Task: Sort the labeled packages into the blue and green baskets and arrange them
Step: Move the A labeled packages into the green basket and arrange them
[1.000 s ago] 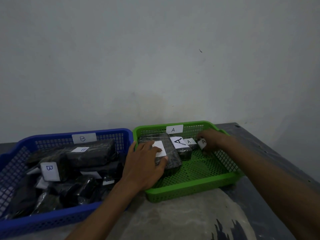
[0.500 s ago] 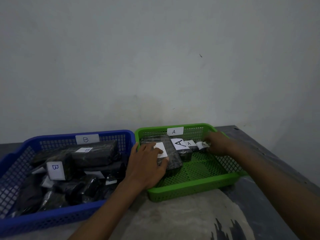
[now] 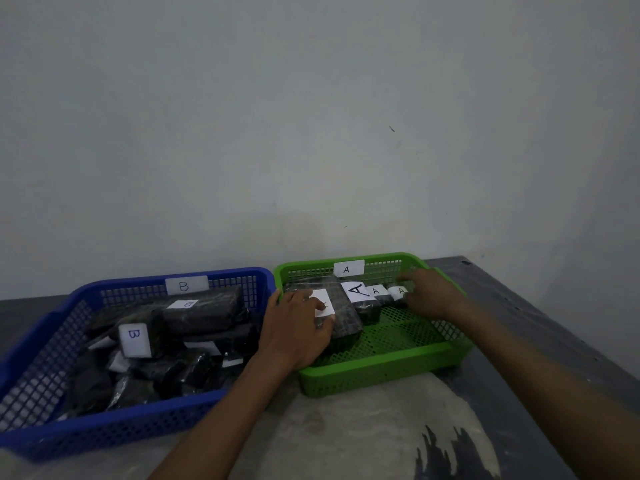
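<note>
My left hand (image 3: 298,327) lies flat on the big package (image 3: 341,311), steadying it; my right hand (image 3: 431,296), loosely curled, nudges the small package (image 3: 398,293) along the green basket's (image 3: 381,374) back wall.

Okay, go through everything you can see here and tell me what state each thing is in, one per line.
Blue basket: piled with black B-labelled packages.
Green basket: partly filled, A packages lined along its back wall.
Large A package: lying flat, under the left hand.
Left hand: fingers spread, resting on it.
Right hand: at the rightmost small A package; grip hidden.
</note>
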Demonstrator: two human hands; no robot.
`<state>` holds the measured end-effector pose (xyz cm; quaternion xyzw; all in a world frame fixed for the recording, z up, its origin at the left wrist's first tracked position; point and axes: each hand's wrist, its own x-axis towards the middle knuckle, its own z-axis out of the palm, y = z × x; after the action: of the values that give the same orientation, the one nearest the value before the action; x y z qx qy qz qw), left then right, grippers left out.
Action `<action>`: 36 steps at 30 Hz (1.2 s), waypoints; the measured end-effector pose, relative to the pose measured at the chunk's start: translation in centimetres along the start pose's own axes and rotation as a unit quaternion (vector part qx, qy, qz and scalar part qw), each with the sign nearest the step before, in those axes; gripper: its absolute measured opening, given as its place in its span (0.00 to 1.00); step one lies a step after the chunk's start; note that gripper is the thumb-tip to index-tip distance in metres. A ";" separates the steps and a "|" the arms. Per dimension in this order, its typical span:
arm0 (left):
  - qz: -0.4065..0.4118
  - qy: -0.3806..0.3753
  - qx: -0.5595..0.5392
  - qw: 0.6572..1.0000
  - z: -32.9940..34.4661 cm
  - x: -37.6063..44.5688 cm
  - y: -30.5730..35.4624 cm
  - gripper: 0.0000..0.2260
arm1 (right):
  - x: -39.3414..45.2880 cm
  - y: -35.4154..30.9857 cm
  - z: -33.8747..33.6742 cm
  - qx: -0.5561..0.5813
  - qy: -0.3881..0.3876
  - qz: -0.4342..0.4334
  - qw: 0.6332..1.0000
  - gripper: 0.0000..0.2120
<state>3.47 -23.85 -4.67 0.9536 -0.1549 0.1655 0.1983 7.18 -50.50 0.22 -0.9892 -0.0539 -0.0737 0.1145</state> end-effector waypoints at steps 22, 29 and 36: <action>-0.151 0.058 -0.248 0.955 -17.8 -15.7 -13.5 0.08 | -7.8 -23.5 6.1 0.261 0.017 -0.232 0.937 0.15; -0.178 0.042 -0.215 0.959 -18.5 -15.5 -17.3 0.10 | -7.6 -27.4 9.1 0.271 -0.043 -0.192 0.942 0.12; -0.145 -0.054 -0.204 0.967 -18.8 -11.9 -18.9 0.19 | -7.5 -27.8 9.0 0.273 -0.054 -0.143 0.950 0.15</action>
<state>-5.22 3.45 0.95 0.9128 -0.0556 0.0478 0.4017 -2.42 -22.17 -3.52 -0.9046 -0.2193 -0.0180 0.3651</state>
